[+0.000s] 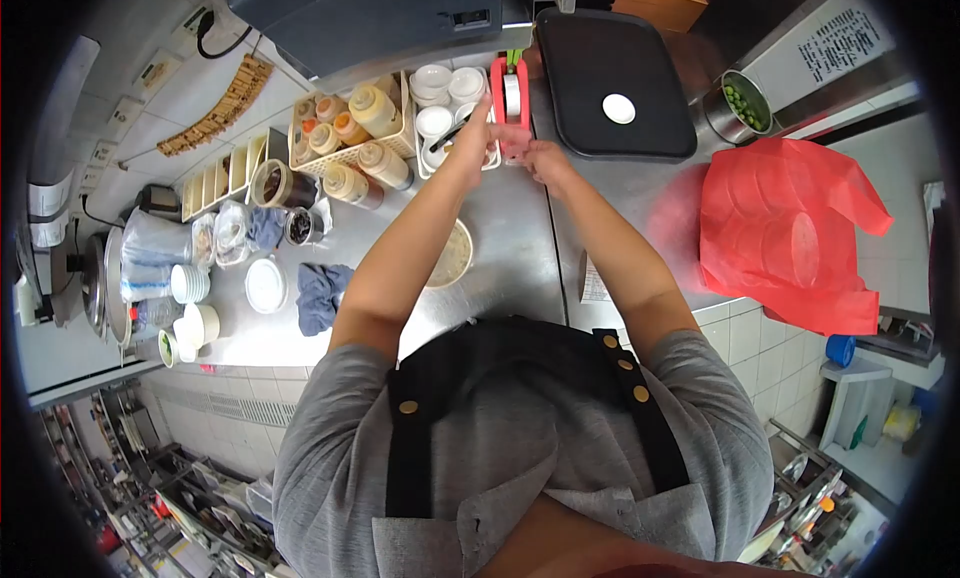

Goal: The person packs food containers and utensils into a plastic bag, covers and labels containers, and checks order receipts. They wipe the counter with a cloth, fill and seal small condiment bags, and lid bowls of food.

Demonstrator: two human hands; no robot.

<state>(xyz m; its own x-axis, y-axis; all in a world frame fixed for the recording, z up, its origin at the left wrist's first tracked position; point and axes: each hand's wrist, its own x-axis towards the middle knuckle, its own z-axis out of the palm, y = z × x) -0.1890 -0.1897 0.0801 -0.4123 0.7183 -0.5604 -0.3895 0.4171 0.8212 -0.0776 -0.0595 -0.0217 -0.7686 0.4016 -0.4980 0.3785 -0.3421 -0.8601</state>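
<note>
A red tape dispenser (497, 76) with a white roll of tape (513, 95) stands at the back of the steel counter. Just in front of it is my left hand (476, 141), its fingers stretched out and one digit pointing up. My right hand (546, 164) is closed in a pinch beside the left fingertips, at the dispenser's near end. What the pinch holds, if anything, is too small to make out. Under my left forearm a round bowl (455, 256) with pale contents is partly hidden. Left of the dispenser, a white tray (428, 165) carries small white dishes.
A black tray (580, 88) bearing a white disc (619, 109) lies back right. Right of it are a metal pot (722, 128) with green pieces and a red plastic bag (760, 208) around round containers. Sauce bottles (352, 183), a grey cloth (322, 296) and a white lid (266, 285) sit left.
</note>
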